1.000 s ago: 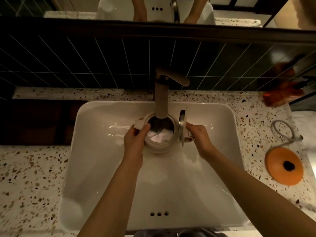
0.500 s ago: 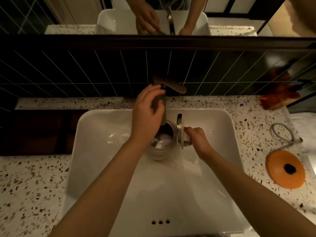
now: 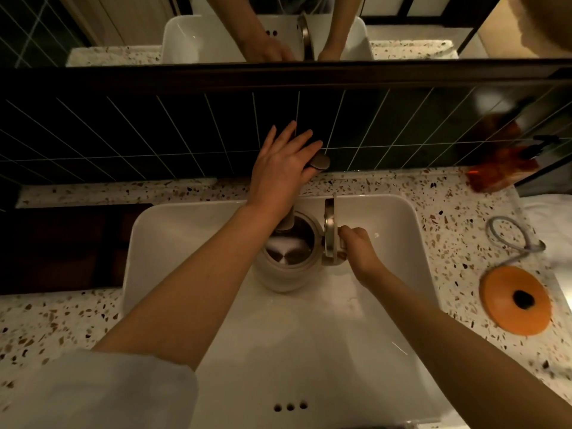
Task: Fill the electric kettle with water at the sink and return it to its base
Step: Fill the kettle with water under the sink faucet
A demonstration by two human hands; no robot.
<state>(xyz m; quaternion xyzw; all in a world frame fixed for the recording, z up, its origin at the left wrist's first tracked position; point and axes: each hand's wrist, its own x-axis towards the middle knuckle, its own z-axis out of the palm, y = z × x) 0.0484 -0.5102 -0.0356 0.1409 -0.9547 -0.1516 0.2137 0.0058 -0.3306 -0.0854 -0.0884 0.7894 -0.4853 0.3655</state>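
Note:
A cream electric kettle [image 3: 283, 275] stands in the white sink [image 3: 173, 230] under the tap spout [image 3: 286, 222], its lid [image 3: 329, 232] flipped up on the right. Light glints on something inside the kettle. My right hand [image 3: 356, 246] grips the kettle's handle beside the lid. My left hand [image 3: 281, 168] lies over the tap's lever [image 3: 320, 162], fingers spread toward the dark tiles, with the lever's tip showing past them. The orange round kettle base [image 3: 515, 300] sits on the counter at the right.
A grey cord [image 3: 507, 239] loops behind the base on the speckled counter [image 3: 55, 320]. An orange packet [image 3: 498, 171] lies at the back right. Dark tiled wall and a mirror rise behind the sink. A dark recess sits left of the basin.
My left hand let go of the kettle's rim, rose to the tap and now rests flat on its lever. My right hand has kept its hold on the handle.

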